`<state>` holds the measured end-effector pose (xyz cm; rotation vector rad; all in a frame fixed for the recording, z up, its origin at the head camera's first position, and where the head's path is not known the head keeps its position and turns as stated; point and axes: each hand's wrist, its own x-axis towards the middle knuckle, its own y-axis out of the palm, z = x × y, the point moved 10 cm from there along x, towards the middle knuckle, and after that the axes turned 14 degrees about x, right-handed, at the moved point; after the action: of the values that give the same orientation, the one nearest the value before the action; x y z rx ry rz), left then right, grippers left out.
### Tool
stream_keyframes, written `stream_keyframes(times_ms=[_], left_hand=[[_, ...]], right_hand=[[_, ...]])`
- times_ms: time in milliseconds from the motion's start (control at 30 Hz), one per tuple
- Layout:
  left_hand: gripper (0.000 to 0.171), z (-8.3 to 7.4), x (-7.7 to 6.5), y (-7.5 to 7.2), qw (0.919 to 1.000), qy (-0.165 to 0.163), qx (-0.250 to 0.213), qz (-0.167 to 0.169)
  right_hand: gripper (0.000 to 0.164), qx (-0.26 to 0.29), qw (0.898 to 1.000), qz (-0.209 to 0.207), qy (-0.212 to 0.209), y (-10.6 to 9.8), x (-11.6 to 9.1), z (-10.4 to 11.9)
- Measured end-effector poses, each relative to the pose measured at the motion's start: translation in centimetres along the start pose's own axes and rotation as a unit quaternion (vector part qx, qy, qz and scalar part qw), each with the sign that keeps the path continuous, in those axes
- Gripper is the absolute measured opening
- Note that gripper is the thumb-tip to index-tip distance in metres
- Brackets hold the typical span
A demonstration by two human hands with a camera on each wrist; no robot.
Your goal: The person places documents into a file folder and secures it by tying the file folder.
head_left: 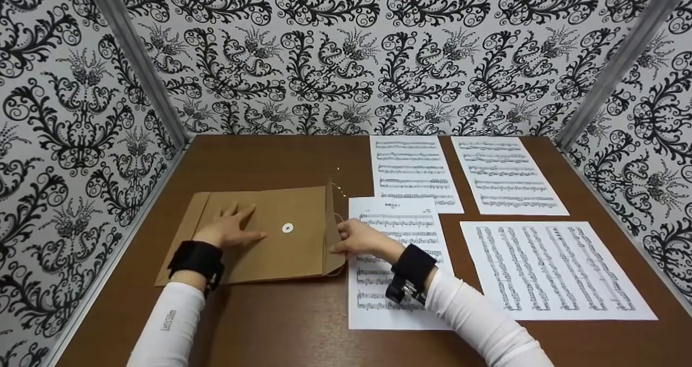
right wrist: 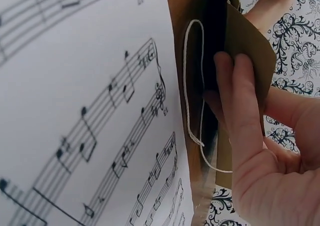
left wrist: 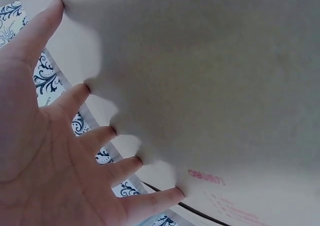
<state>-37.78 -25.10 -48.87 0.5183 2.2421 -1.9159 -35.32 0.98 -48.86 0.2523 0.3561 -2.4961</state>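
Black-and-white scroll-patterned walls (head_left: pixel 324 48) enclose a brown desk (head_left: pixel 303 329) on the far side and at both flanks; on the desk's left half lies a brown envelope (head_left: pixel 281 253), its flap end facing right. Four sheets of printed music cover much of the right half: a sideways sheet (head_left: pixel 559 269) near the right edge, a far right sheet (head_left: pixel 508 178) behind it, a far middle sheet (head_left: pixel 413 167), and a near sheet (head_left: pixel 373 286) that overlaps the far middle one and lies just beside the envelope.

Two white sleeves (head_left: pixel 167 324) reach in from the near edge; the right forearm slants inward across the near sheet and hides part of its music. The left hand (head_left: pixel 230 229) is spread wide, fingers apart, its fingertips pressing the envelope's upper face; the right hand (head_left: pixel 365 240) pinches the raised flap (head_left: pixel 334 224) between thumb and fingers, though the thumb's exact place is partly hidden. Each wrist wears a black band (head_left: pixel 415 264); a pale string (right wrist: pixel 185 81) loops between the flap and the near sheet; a small white disc (head_left: pixel 287 228) sits on the envelope, between the hands.
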Motion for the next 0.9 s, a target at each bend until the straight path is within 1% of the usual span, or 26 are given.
stream_keyframes(times_ms=[33,100,233,400,567,633,800,900], left_hand=[[0.095,0.0,0.0,0.0,1.0,0.0,-0.002,-0.002],[0.094,0.0,-0.1,0.0,1.0,-0.001,-0.006,-0.005],[0.093,-0.1,0.0,0.0,0.9999,-0.003,-0.013,-0.008],[0.094,-0.1,0.3,0.0,0.9999,-0.006,-0.011,-0.004],[0.095,0.1,0.7,0.0,0.9999,-0.004,-0.012,-0.005],[0.095,0.2,0.7,-0.1,0.9999,-0.004,-0.011,-0.009],[0.093,0.1,0.6,-0.3,0.9996,-0.015,0.003,-0.025],[0.091,0.0,0.5,-0.6,0.999,-0.02,0.014,-0.037]], right_hand=[[0.01,0.009,1.0,0.001,-0.002,0.1,0.0,0.0],[0.013,0.029,1.0,0.004,-0.006,0.1,-0.1,0.1],[0.035,0.073,0.997,0.001,-0.011,0.0,-0.2,0.1],[0.06,0.103,0.994,-0.016,-0.02,-0.3,-0.5,0.2],[0.067,0.143,0.989,-0.02,-0.034,-0.4,-0.7,0.6],[0.067,0.154,0.987,-0.024,-0.033,-0.4,-0.8,0.7],[0.08,0.14,0.988,-0.062,-0.021,-0.8,-1.1,0.3],[0.083,0.151,0.986,-0.069,-0.021,-0.8,-1.2,0.3]])
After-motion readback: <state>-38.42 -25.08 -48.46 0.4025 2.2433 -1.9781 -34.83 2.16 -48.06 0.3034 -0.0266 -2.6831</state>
